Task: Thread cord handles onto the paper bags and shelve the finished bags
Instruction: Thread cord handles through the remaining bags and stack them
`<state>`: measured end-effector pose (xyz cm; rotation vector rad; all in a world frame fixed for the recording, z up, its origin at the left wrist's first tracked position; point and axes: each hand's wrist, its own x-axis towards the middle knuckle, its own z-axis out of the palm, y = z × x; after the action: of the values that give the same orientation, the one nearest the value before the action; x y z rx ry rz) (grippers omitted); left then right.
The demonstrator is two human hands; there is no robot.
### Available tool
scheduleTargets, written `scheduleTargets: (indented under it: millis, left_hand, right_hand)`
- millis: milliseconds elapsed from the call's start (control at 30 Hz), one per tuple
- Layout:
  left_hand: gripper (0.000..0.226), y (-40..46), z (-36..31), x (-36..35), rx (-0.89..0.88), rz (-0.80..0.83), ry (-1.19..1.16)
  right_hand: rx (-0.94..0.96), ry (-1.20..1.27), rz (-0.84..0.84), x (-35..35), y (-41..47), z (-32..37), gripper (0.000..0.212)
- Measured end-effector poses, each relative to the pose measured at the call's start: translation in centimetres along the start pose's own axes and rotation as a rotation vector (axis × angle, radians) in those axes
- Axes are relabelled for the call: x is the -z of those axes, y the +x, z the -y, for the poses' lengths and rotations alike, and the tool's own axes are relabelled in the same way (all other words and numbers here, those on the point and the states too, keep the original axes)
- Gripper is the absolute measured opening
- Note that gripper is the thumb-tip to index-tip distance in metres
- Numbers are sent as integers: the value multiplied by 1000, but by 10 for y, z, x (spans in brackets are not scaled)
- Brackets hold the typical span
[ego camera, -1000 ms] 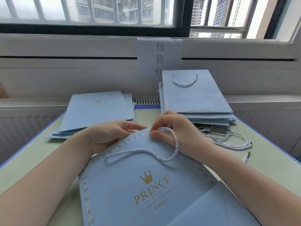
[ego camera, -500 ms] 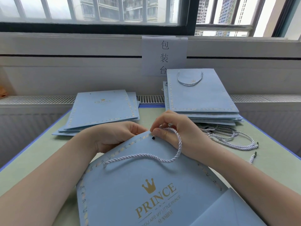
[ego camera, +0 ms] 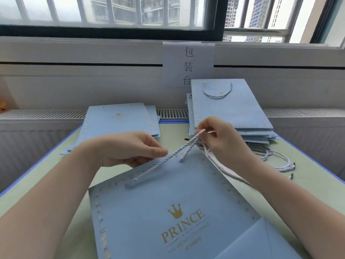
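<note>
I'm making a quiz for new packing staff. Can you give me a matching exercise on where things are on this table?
Things:
1. bags without handles
2. bags with handles
3. loose cords
4. paper sign

Places:
A. on the wall under the window
B. far left of the table
C. far right, stacked
D. on the table, right of the right hand

Pairs: 1-B, 2-C, 3-D, 4-A

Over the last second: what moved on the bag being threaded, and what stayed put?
The right hand rose off the bag's top edge, drawing the cord up and away from the person; its slack loop on the front bag became two taut strands. The left hand kept holding the bag's top edge. Both bag stacks and the loose cords stayed put.
</note>
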<state>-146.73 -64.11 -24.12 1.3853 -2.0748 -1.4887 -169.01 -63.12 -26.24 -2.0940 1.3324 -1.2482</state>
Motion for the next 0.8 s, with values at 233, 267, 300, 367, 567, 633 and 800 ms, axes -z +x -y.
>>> scheduleTargets:
  millis: [233,267,300,367,567,633,800]
  left_hand:
    - [20,4,2,1,-79,-202,81]
    - [21,5,2,1,-95,-262,53]
    - [22,4,1,2,-115,-317,27]
    - [22,1,-2,7,-165,-433,6]
    - [23,-9,-7,23,-395,-748,-94]
    - [22,-8,-5,27,-439,-839,-103]
    - [15,9,6,20,-503,-1112,293]
  right_hand:
    - [21,378,-193,25,7,3,12]
    - [17,429,-171,26,6,4,5]
    - [20,433,-138,28,7,4,5]
    - [19,353,-33,32,7,4,20]
    - [-266,210,245,59,5,3,52]
    - [-400,299,441,67,0,5,45]
    - [-305,472,410,75,-1,7,33]
